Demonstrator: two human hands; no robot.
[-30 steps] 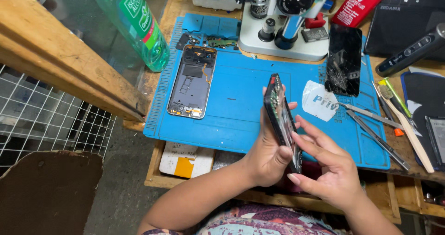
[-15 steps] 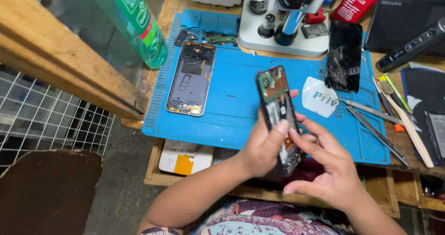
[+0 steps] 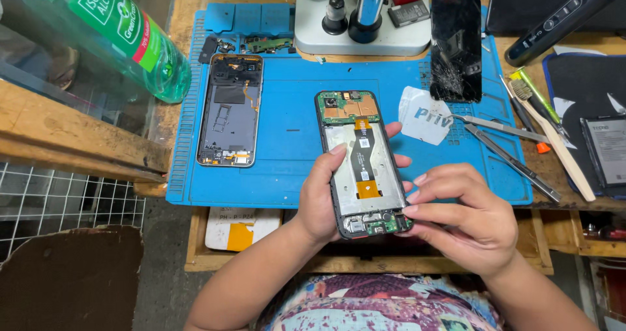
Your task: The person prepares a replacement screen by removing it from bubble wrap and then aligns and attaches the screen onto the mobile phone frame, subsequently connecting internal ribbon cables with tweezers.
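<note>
A left hand grips an opened phone, circuit boards exposed, above the near edge of a blue work mat. The right hand pinches its lower corner. A second phone frame lies at far left

phone repair workshop, blue repair mat, microscope base, tweezers, opened phones
</note>
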